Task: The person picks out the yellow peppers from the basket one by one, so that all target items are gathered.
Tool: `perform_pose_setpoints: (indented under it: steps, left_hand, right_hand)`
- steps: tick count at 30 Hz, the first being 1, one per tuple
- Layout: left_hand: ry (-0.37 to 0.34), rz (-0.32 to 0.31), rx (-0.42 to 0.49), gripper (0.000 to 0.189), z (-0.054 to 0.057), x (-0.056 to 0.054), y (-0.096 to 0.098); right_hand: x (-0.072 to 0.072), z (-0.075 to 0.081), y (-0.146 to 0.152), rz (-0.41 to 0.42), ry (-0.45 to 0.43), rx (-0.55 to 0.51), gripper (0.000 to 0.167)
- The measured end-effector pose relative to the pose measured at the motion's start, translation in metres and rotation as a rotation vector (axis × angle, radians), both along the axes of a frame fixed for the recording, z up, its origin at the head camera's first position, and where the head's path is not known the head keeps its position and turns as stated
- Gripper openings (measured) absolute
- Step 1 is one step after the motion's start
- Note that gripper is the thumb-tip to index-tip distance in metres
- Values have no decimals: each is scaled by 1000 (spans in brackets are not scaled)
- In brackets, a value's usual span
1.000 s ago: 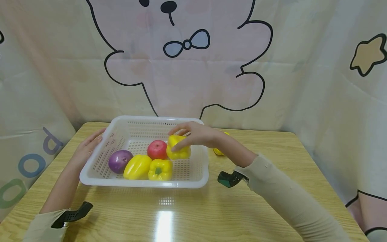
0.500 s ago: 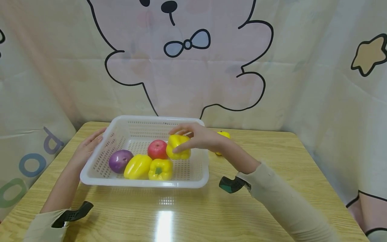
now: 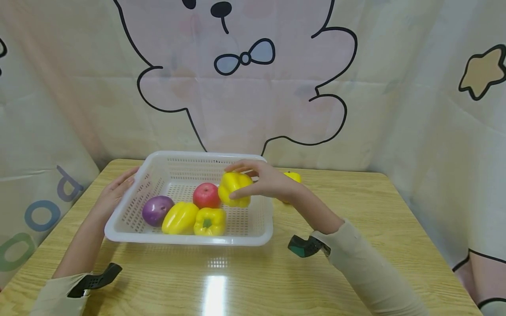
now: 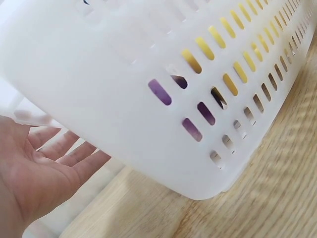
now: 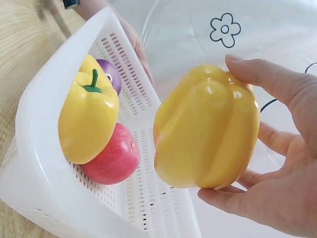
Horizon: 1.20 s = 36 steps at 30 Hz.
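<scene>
My right hand [image 3: 265, 177] pinches a yellow bell pepper [image 3: 236, 191] between thumb and fingers above the right part of a white perforated basket [image 3: 186, 239]. In the right wrist view the held pepper [image 5: 208, 131] tilts, its stem out of sight. My left hand [image 3: 114, 192] touches the basket's left side with its fingers fairly straight; in the left wrist view the fingertips go behind the wall. Inside lie a purple round eggplant-like vegetable [image 3: 157, 210], a yellow pepper on its side [image 3: 180, 218], another yellow pepper [image 3: 210, 221] with a green stem, and a red apple [image 3: 207, 195].
One more yellow pepper [image 3: 293, 176] sits on the wooden table [image 3: 348, 210] behind my right wrist, partly hidden. A printed curtain [image 3: 237, 109] hangs along the table's back and both sides.
The held pepper has risen slightly and turned a little in my right hand, which has shifted slightly right. My left hand and the basket stay in place.
</scene>
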<state>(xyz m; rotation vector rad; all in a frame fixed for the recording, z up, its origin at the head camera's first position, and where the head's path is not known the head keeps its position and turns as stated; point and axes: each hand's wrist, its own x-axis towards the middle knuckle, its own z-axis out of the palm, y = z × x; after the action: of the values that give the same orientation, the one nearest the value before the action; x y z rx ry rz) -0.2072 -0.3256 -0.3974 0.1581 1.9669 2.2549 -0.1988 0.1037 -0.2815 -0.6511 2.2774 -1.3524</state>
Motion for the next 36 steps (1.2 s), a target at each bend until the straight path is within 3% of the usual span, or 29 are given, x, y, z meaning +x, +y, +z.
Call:
perform_pose_setpoints:
  steps: [22, 36]
  left_hand:
    - [3, 1, -19, 31, 2, 1, 1]
    - [7, 3, -18, 30, 1, 0, 0]
  right_hand:
    - [6, -14, 15, -50, 54, -82, 62]
    - [14, -13, 29, -56, 95, -115, 62]
